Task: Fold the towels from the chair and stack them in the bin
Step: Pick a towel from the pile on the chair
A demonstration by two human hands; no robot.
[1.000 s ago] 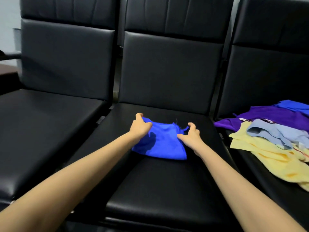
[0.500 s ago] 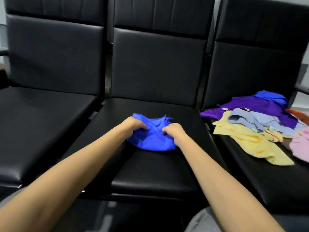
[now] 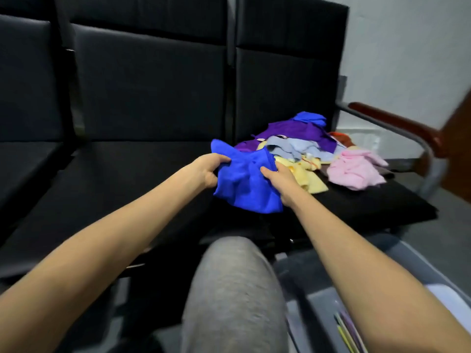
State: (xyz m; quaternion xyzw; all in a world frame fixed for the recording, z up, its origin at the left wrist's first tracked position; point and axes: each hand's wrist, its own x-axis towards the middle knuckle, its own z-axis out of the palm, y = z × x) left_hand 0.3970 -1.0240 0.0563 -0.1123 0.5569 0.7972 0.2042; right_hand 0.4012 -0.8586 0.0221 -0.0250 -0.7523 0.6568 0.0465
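**Handling: blue towel**

1. Location. The blue towel (image 3: pixel 244 184) is held in the air, just left of the towel pile (image 3: pixel 305 149) and in front of its near edge. It looks clear of the black seat (image 3: pixel 369 205) that carries the pile.

2. Grip state. Your left hand (image 3: pixel 206 169) clamps the left edge, fingers curled round a bunch of cloth. Your right hand (image 3: pixel 279 178) pinches the right edge, thumb on top. Both hands are closed on fabric.

3. Material. Expect a light, limp, soft cloth. It has no stiffness of its own: the middle sags and creases between your hands, and the top left corner sticks up loose. It is not fragile and is unlikely to slip.

4. Where to hold. Take the folded edges, not the slack middle. Support both sides at once, or the layers will probably fall open.

5. Destination. The grey bin (image 3: pixel 430 272) stands below and in front of the pile, beside your knee (image 3: pixel 234 289). Thin coloured edges show inside; what they are cannot be told.
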